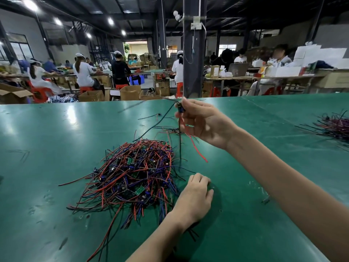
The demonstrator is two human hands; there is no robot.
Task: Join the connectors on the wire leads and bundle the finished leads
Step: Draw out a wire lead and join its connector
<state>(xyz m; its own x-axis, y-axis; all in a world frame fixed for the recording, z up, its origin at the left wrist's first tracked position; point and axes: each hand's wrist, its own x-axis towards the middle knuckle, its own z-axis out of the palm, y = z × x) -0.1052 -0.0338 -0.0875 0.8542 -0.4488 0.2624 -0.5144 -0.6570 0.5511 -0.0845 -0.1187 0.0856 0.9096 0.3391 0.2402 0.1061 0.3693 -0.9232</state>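
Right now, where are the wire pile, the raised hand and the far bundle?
wire pile point(132, 176), head view: tangle's middle.
right hand point(205, 123), head view: hand's middle.
far bundle point(337, 126), head view: its middle.

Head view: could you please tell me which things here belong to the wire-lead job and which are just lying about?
Job: held lead, pinched in the right hand; big pile of leads, with the left hand at its edge; smaller pile of leads far right.
Lying about: cardboard boxes beyond the green table; dark pillar; red stools.
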